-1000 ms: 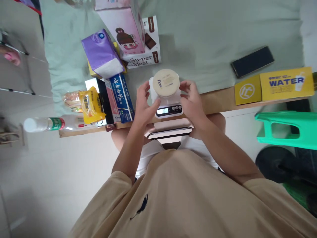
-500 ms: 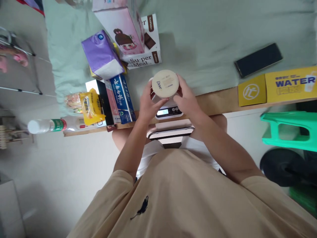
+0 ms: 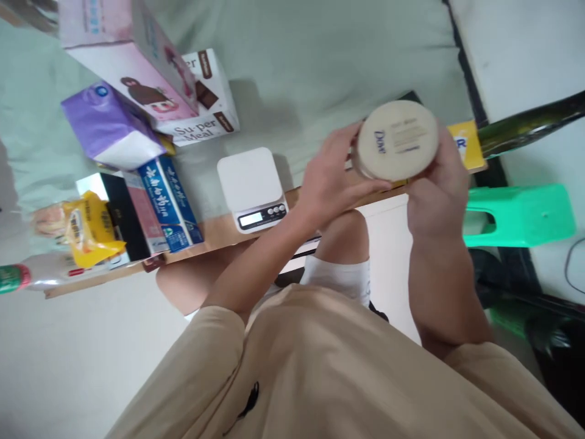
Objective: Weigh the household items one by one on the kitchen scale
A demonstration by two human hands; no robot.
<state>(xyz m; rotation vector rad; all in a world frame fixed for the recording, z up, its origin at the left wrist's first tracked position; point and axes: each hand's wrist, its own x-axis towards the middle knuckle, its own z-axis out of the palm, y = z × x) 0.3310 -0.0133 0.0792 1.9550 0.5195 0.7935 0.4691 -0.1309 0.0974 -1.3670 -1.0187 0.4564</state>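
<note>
A round cream-coloured Dove jar (image 3: 397,141) is gripped from both sides, its labelled end facing me. My left hand (image 3: 329,174) is closed on its left side, thumb along the lower edge. On the right side my right hand (image 3: 439,177) is wrapped round it. The jar hangs over the table's front edge, to the right of a white digital kitchen scale (image 3: 251,183). The scale's plate is bare and its display is lit, but I cannot read the digits.
Left of the scale stand a blue toothpaste box (image 3: 169,204), a yellow packet (image 3: 91,228), a purple tissue pack (image 3: 109,125), a pink box (image 3: 132,73) and a white Su-per Meal box (image 3: 212,97). A yellow box (image 3: 467,145) is partly hidden behind my right hand. A green stool (image 3: 525,213) stands at right.
Both hands have lifted the jar off the scale and carried it to the right, closer to the camera. The view has turned rightward, and the jar now hides most of the phone and yellow box.
</note>
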